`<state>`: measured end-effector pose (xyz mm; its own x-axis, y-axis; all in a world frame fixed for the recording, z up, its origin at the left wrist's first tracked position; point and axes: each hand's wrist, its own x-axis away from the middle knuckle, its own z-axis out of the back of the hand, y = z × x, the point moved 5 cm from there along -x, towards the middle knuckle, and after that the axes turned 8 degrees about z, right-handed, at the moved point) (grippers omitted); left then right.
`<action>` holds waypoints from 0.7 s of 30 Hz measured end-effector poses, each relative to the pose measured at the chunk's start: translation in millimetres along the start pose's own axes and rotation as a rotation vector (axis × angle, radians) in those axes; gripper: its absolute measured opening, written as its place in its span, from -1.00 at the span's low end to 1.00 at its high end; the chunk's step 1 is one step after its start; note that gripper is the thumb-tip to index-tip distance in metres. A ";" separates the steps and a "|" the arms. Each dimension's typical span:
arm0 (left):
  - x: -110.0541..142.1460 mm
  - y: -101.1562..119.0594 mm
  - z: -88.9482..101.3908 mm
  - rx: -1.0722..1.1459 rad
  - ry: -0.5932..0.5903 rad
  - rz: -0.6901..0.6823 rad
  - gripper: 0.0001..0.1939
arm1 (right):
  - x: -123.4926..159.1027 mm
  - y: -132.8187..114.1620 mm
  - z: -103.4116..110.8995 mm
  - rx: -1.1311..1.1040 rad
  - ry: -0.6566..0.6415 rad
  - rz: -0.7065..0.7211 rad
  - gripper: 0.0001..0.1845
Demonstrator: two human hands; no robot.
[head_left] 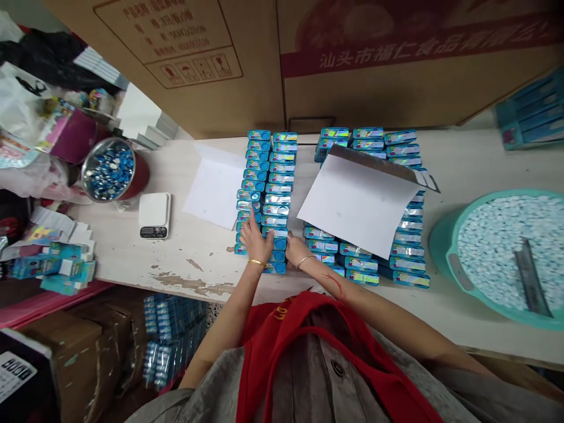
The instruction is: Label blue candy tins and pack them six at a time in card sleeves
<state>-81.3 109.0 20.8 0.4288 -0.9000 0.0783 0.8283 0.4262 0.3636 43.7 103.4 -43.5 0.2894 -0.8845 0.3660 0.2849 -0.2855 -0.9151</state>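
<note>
Two columns of small blue tins (258, 165) stand tightly packed on the table. Those in the right-hand column (281, 168) carry shiny labels on most of their upward sides, while several at the near end show plain blue. My left hand (256, 238) rests on top of both columns, index finger stretched along one tin and thumb apart toward the labelled ones. Against the right side of the same block, my right hand (297, 249) has its fingers bent in at the end of a tin. Whatever it pinches is too small or hidden to make out.
Labelled tins (408, 252) stand to the right, with a white sheet (359, 202) over some. A teal tub (462, 276) of white pieces stands far right. Leftward are a paper sheet (215, 185), a scale (154, 211) and a pot (140, 176) of blue-silver pieces. Cardboard boxes (247, 106) line the back.
</note>
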 end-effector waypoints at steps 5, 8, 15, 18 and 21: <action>14.0 18.2 41.7 0.372 0.101 -0.132 -0.73 | 17.6 -8.1 18.0 -0.024 0.037 -0.027 -0.52; 25.8 22.2 49.5 0.700 -0.039 -0.034 -0.81 | 38.7 -10.4 28.5 -0.302 0.057 -0.079 -0.42; 44.2 -6.3 6.9 0.930 -0.241 0.419 -0.79 | 54.1 -11.3 17.3 -0.575 0.006 -0.099 -0.44; 39.5 -16.5 0.7 0.824 -0.184 0.354 -0.82 | 49.5 -3.9 14.0 -0.523 0.051 -0.086 -0.51; 33.4 -21.4 0.6 0.687 -0.119 0.258 -0.86 | 47.1 3.5 11.8 -0.381 0.072 -0.088 -0.58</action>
<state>-84.9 69.8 16.1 0.5053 -0.7992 0.3254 0.2777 0.5077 0.8156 69.2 65.1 -27.5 0.2098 -0.8702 0.4457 -0.0571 -0.4660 -0.8829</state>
